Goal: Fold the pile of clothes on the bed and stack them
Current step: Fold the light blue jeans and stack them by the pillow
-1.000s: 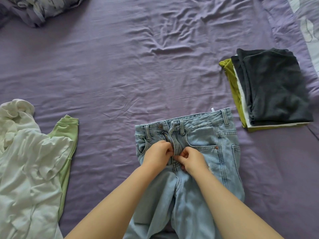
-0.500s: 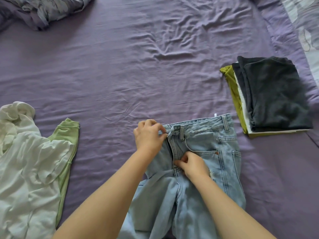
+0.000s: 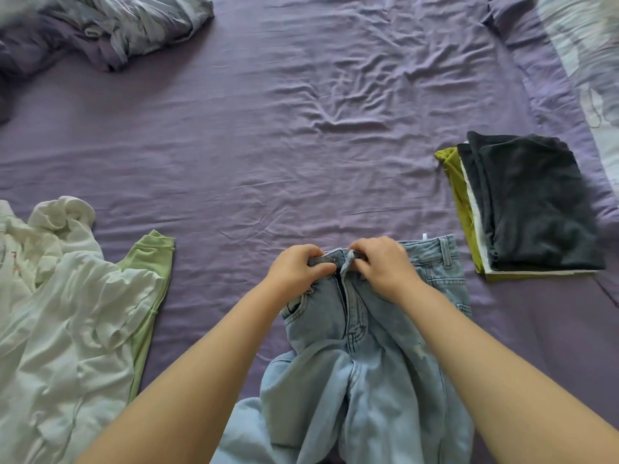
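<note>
Two bare forearms reach in from the bottom edge of the frame toward a pair of light blue jeans (image 3: 365, 380) lying lengthwise at lower centre on a bed covered by a wrinkled purple sheet (image 3: 268, 145). The legs of the jeans bunch loosely toward the bottom edge, while the waistband lies at mid-frame. The left hand (image 3: 298, 267) is closed on the waistband to the left of the open fly, fingers curled over the denim; the right hand (image 3: 382, 262) is closed on the waistband just right of the fly, the two hands nearly touching. A belt loop and a small white tag show on the waistband beyond the right hand.

At lower left, well apart from the jeans, lies an unfolded heap of clothes: a rumpled white garment (image 3: 60, 329) over a pale green garment (image 3: 150, 259) whose cuff points toward the middle of the bed.

At centre right, near the jeans but not touching them, sits a folded stack (image 3: 522, 209): a dark grey piece on top, a thin white layer beneath it, and an olive-green piece at the bottom, its edge showing on the left side.

In the upper left corner lies a crumpled patterned blanket (image 3: 110, 25); in the upper right corner, pale patterned bedding (image 3: 593, 61) runs along the edge.
</note>
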Available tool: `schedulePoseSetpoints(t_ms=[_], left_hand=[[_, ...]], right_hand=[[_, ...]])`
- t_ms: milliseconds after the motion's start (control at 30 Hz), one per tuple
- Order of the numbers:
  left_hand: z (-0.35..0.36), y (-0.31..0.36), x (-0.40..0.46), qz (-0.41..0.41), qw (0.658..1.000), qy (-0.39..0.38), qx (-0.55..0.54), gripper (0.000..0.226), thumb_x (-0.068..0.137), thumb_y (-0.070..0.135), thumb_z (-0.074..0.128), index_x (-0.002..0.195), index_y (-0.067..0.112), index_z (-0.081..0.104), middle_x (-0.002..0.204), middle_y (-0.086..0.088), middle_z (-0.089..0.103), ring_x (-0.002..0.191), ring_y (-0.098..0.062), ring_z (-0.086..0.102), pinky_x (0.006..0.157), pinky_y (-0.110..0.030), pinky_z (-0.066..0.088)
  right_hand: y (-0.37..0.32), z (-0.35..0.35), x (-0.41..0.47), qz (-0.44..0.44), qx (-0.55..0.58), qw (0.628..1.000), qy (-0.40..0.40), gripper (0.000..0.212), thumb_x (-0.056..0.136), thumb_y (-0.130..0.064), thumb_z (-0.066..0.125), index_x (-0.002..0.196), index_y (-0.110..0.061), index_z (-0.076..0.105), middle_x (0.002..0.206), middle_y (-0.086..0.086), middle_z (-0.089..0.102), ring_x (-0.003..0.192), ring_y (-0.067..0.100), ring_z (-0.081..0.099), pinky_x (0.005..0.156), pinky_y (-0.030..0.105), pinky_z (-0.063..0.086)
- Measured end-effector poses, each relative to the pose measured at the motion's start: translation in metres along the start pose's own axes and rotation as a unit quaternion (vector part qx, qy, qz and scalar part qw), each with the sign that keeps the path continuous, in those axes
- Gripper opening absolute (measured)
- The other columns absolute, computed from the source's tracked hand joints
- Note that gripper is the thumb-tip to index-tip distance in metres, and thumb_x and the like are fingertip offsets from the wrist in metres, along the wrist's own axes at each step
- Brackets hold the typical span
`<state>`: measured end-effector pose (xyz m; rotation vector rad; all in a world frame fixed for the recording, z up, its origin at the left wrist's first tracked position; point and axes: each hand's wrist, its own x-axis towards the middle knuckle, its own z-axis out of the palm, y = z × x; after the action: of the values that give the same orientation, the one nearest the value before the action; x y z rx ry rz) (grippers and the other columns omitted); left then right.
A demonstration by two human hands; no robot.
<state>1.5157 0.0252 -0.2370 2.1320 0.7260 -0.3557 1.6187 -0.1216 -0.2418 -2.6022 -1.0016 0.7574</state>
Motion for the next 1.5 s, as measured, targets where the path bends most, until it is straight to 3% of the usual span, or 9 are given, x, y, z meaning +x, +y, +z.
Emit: schedulePoseSetpoints(t_ms=[167,367,533,633,800,1000,1133,1367,1500], left_hand=[[-0.02,0.025,-0.039,-0.022,0.978,-0.018,-0.209,0.026,0.085,0.028,0.071,0.087,0.002,0.068,0.07,-0.003,0.057,0.065,-0.015,0.051,0.064,-0.032,0.041],[-0.061,0.07,-0.102,-0.003,0.941,-0.022,-0.338,0.019,0.082,0.024,0.074,0.086,0.006,0.073,0.078,-0.01,0.066,0.071,-0.019,0.06,0.068,-0.033,0.048],[-0.091,0.093,-0.162,0.056,0.939,-0.026,-0.338,0.014,0.081,0.026,0.075,0.07,0.018,0.071,0.062,0.004,0.058,0.059,-0.008,0.05,0.057,-0.019,0.04],[-0.108,0.105,-0.198,0.097,0.945,-0.025,-0.311,0.017,0.084,0.027,0.072,0.067,0.023,0.07,0.062,0.003,0.053,0.06,-0.011,0.044,0.058,-0.024,0.034],[-0.134,0.132,-0.256,0.174,0.956,-0.019,-0.234,0.023,0.071,0.037,0.063,0.073,0.015,0.068,0.062,0.006,0.048,0.061,-0.01,0.042,0.062,-0.03,0.034],[-0.15,0.151,-0.306,0.254,0.958,0.056,-0.122,0.024,0.077,0.039,0.077,0.068,0.025,0.059,0.057,0.013,0.043,0.056,-0.004,0.037,0.055,-0.023,0.032],[-0.153,0.163,-0.336,0.267,0.943,0.071,-0.186,0.022,0.085,0.028,0.071,0.064,0.029,0.064,0.058,0.011,0.044,0.057,-0.006,0.039,0.056,-0.023,0.033],[-0.14,0.185,-0.387,0.251,0.9,0.049,-0.352,0.04,0.08,0.031,0.07,0.084,-0.008,0.065,0.075,-0.011,0.055,0.073,-0.02,0.05,0.068,-0.033,0.04],[-0.133,0.19,-0.409,0.255,0.899,0.047,-0.353,0.025,0.082,0.029,0.069,0.073,0.005,0.067,0.069,-0.006,0.05,0.068,-0.017,0.046,0.06,-0.023,0.037]], right_hand=[[-0.024,-0.037,-0.05,-0.076,0.178,0.979,0.065,0.015,0.088,-0.011,0.064,0.102,-0.012,0.068,0.083,-0.003,0.057,0.078,0.018,0.055,0.073,0.026,0.041],[-0.07,-0.091,-0.114,-0.111,0.261,0.952,0.117,0.023,0.084,-0.004,0.068,0.086,-0.026,0.062,0.084,-0.009,0.061,0.071,0.001,0.054,0.065,0.01,0.039],[-0.105,-0.12,-0.172,-0.123,0.267,0.938,0.184,0.029,0.084,-0.006,0.069,0.098,-0.031,0.06,0.085,-0.009,0.067,0.067,0.001,0.057,0.063,0.012,0.043],[-0.124,-0.136,-0.207,-0.146,0.255,0.929,0.226,0.029,0.083,0.0,0.069,0.103,-0.021,0.07,0.098,-0.012,0.071,0.089,-0.004,0.063,0.078,0.013,0.048],[-0.151,-0.165,-0.257,-0.146,0.251,0.919,0.266,0.027,0.083,-0.005,0.07,0.098,-0.027,0.072,0.092,-0.018,0.071,0.084,-0.003,0.064,0.073,0.013,0.048],[-0.165,-0.206,-0.295,-0.151,0.268,0.934,0.18,0.017,0.081,-0.011,0.074,0.088,-0.027,0.07,0.077,-0.007,0.071,0.068,0.004,0.062,0.065,0.023,0.05],[-0.165,-0.234,-0.316,-0.194,0.293,0.932,0.084,0.016,0.084,-0.011,0.07,0.092,-0.025,0.071,0.08,-0.007,0.071,0.076,0.004,0.063,0.073,0.02,0.05],[-0.154,-0.252,-0.347,-0.27,0.268,0.923,0.059,0.016,0.092,-0.015,0.063,0.103,-0.023,0.069,0.086,-0.001,0.069,0.082,0.023,0.062,0.077,0.038,0.049],[-0.15,-0.248,-0.356,-0.31,0.263,0.911,0.066,0.015,0.091,-0.016,0.064,0.092,-0.03,0.068,0.074,-0.012,0.062,0.068,0.005,0.053,0.066,0.025,0.042]])
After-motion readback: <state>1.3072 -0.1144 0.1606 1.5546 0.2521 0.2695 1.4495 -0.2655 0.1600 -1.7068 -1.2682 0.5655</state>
